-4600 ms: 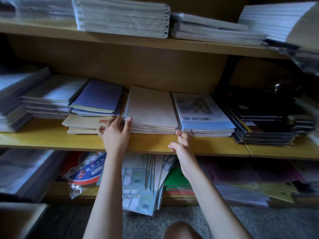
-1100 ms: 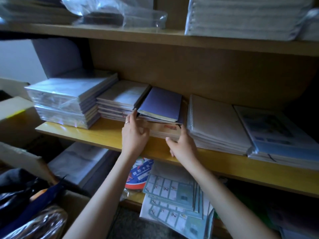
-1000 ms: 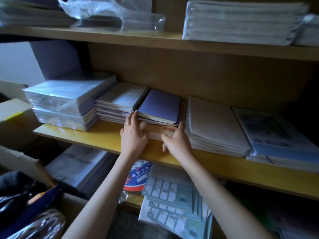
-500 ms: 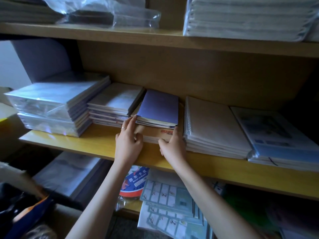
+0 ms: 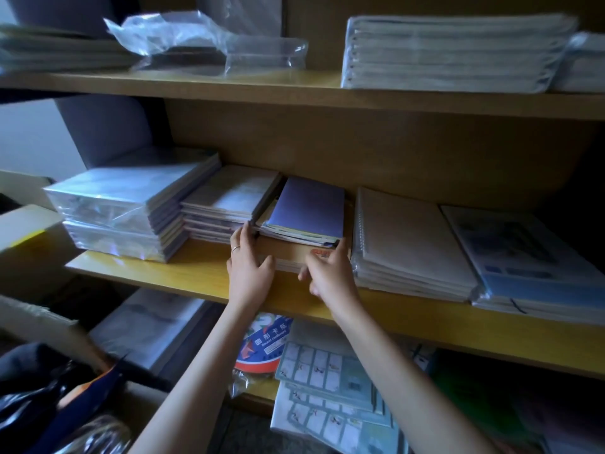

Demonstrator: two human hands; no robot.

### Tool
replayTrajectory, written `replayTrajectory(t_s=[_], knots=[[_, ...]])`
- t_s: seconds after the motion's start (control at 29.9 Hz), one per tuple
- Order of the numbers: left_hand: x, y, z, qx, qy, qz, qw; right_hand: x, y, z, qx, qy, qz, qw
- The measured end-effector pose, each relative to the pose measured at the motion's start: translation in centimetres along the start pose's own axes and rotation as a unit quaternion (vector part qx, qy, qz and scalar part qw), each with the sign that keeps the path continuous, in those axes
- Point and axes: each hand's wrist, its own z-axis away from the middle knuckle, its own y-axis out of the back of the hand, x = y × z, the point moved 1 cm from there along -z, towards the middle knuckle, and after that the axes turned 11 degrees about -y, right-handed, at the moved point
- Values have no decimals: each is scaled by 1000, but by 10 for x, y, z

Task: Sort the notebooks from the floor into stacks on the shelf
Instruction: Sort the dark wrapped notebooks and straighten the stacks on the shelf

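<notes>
On the middle shelf (image 5: 196, 273) lies a low stack of tan notebooks (image 5: 288, 255) with red print on its front corner. Several purple-covered notebooks (image 5: 311, 208) lie on top of it, set further back. My left hand (image 5: 248, 270) presses flat against the tan stack's left edge, fingers pointing up and thumb on its front. My right hand (image 5: 330, 276) holds the stack's front right corner, index finger raised along its side. The stack is clamped between both hands.
A plastic-wrapped stack (image 5: 131, 208) and a pale stack (image 5: 229, 198) stand to the left, touching. Spiral notebooks (image 5: 409, 237) and blue-white books (image 5: 523, 257) lie to the right. Above are a clear bag (image 5: 209, 44) and a spiral stack (image 5: 451, 54). Below are sticker sheets (image 5: 327, 388).
Both hands have moved from the spiral stack to the tan stack. In the last second my right hand slid to the stack's right corner; my left hand stayed on its left edge.
</notes>
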Motion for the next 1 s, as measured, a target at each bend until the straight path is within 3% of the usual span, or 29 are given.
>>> replayTrajectory(t_s=[0.07,0.23,0.43,0.6,0.74,0.84,0.94,1.0], knots=[[1,0,-1,-8,9,0,1000,-10,-3,-10,-33,-49,-78,995],[4,-1,1,-16,-29,-60,998,-11,-9,-18,-12,-71,-139,988],[8,-5,9,-3,-17,-12,1000,-11,-16,-19,-45,-56,-103,992],[5,-5,8,20,-33,-98,994,-10,-13,-25,-54,-48,-93,993],[7,-3,4,-29,-31,-114,993,-5,-14,-21,-55,-45,-42,997],[13,0,2,-35,10,-56,998,1,-14,-12,27,32,65,997],[19,0,3,-49,15,-48,998,7,-9,1,145,194,269,932],[22,-3,6,-69,2,-57,996,4,-6,5,162,230,344,896]])
